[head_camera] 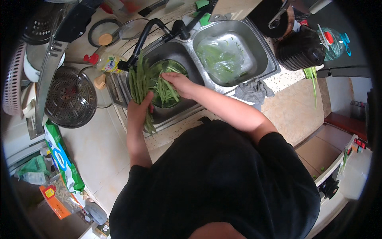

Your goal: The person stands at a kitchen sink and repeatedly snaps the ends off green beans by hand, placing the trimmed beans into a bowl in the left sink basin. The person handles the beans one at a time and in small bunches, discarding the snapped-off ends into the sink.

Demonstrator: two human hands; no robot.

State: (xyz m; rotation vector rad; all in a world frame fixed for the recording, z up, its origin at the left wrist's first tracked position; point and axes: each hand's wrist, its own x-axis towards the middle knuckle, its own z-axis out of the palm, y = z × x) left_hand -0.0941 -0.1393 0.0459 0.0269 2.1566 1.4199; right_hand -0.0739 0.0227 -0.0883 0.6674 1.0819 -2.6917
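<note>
My left hand [139, 112] is closed around a bunch of long green beans [139, 80], held upright under the black faucet [140, 49] at the left side of the left sink basin [194, 68]. With the fingers of my right hand [177, 82] I touch more green beans [165, 93] in a round bowl [173, 64] standing in that basin; whether the fingers grip any cannot be made out. A clear plastic bag [219, 61] with green pieces in it lies in the right basin [256, 50].
A grey cloth [253, 91] hangs over the counter edge right of the sink. A detergent bottle [109, 63], a steamer tray [70, 97] and glass lids stand to the left. A large dark jug [300, 47] is at the right. A green packet [64, 156] lies lower left.
</note>
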